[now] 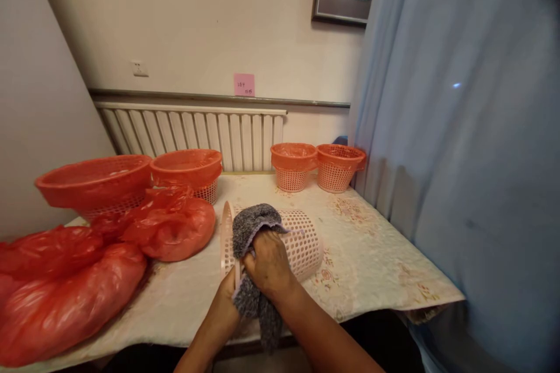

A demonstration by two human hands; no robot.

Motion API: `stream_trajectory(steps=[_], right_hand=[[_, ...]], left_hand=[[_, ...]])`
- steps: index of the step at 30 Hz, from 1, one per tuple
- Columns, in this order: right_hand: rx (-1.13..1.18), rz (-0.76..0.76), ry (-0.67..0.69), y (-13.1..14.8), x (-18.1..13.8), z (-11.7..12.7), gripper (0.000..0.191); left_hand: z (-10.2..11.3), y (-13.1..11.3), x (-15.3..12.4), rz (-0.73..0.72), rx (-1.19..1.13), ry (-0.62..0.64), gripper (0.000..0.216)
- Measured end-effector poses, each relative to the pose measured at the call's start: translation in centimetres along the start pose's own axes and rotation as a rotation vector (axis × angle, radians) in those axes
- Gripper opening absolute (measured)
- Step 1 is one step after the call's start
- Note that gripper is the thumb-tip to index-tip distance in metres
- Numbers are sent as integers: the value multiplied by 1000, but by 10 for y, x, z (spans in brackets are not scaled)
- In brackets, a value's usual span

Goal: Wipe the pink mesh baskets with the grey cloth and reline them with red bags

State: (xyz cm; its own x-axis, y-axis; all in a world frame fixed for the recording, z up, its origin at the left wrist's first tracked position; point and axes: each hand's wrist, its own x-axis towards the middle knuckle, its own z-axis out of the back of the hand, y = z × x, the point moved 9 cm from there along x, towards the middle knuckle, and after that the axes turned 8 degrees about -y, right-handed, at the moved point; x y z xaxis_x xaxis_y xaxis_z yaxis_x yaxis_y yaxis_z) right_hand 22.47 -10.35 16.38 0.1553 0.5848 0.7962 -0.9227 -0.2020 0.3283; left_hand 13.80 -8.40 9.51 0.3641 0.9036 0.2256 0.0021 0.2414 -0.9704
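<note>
Red plastic bags [74, 297] slump at the left of the surface [371, 262], in front of two red-lined baskets [186, 161]. At centre, a pale pink basket [301, 242] lies on its side, the left hand [228, 287] at its rim with fingers hidden, its grip impossible to tell, while the right hand [269, 259] clutches a grey cloth [256, 221] against that rim; farther right, two more lined baskets [294, 172] stand near the blue curtain [437, 128].
</note>
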Motion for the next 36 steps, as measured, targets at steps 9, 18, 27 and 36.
stream_trajectory(steps=[9,18,27,36], right_hand=[[-38,-282,-1,-123,18,13,26],[-197,-507,-180,-174,-32,49,31],[159,-46,-90,2,-54,-5,23],[-22,1,51,2,28,-9,17]], left_hand=[[7,25,0,87,97,10,40],[7,36,1,76,106,21,40],[7,27,-1,12,65,30,27],[10,40,-15,-13,104,63,27]])
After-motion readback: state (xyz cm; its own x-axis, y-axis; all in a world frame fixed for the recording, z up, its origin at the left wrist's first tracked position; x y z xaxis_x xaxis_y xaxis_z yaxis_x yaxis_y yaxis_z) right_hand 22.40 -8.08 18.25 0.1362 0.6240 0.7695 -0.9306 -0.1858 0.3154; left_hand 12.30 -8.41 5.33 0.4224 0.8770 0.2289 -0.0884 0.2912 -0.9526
